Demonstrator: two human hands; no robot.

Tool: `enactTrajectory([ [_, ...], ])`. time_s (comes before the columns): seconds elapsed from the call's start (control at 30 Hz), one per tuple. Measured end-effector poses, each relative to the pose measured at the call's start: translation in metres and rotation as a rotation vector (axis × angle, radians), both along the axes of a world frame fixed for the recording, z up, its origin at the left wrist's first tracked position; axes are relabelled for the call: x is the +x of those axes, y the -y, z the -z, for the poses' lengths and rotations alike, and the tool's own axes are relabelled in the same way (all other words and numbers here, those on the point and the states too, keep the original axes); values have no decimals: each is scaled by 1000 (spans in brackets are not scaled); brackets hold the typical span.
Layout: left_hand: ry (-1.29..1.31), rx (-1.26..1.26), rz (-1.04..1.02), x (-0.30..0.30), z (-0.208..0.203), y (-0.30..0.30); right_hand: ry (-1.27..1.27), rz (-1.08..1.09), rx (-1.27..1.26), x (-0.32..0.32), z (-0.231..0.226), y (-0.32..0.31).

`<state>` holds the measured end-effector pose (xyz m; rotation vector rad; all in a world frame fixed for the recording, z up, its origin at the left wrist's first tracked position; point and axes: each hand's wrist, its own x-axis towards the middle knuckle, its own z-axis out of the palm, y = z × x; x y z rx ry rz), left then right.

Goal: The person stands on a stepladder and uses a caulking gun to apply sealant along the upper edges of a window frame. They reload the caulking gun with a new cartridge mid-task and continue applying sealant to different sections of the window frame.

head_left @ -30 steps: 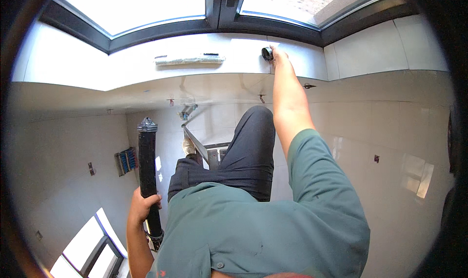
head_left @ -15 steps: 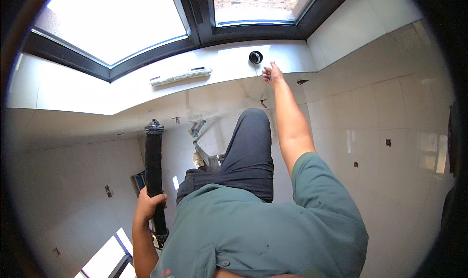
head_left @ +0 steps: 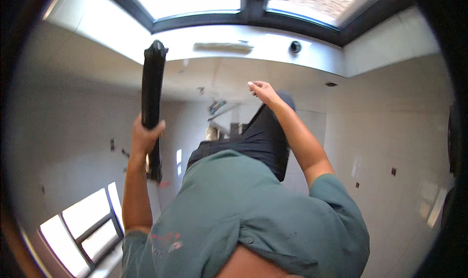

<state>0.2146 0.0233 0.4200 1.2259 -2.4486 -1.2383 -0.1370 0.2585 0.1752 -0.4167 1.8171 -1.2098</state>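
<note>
My left hand [head_left: 147, 135] is wrapped round a long black tube-shaped roll [head_left: 153, 85], its far end gathered and knobbly. The roll stands nearly upright at my left side, its top in front of the windowsill. My right hand [head_left: 263, 91] hangs over my raised knee, short of the sill, fingers curled and pinched together. A small pale spot shows at its fingertips, too blurred to name. On the white sill [head_left: 219, 34] lie a slim, light-coloured long packet [head_left: 222, 47] and a small dark round thing [head_left: 295, 47], both apart from my hands.
Dark-framed windows [head_left: 253, 9] rise behind the sill. Pale tiled walls [head_left: 370, 127] with small dark cut-outs stand on both sides. Below me are a light shoe [head_left: 211, 133] and grey metal parts beside it. Another window [head_left: 92, 224] shows at lower left.
My right hand has drawn back from the sill, down and to the left. My left hand has raised the black roll higher. The view has shifted and turned slightly.
</note>
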Motion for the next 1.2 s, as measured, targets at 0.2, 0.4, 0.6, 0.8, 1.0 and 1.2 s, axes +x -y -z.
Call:
enactTrajectory([
  [0.2,-632,-166,-337,0,-41,23,-37,-819,-93,151,-78,56],
  [0.4,-1084,106,-735,-4,-68,23,100,-1065,-96,218,-95,64],
  [0.6,-1303,389,-850,-5,-66,-7,292,-352,-419,219,-103,77],
  [0.8,-1229,291,-641,-21,-45,-30,465,-360,-177,205,-119,76],
  [1.0,-1198,106,-376,-35,-11,-37,418,-476,-102,202,-96,72],
  [1.2,-1058,104,-311,-35,-14,-40,561,-559,-83,206,-73,66],
])
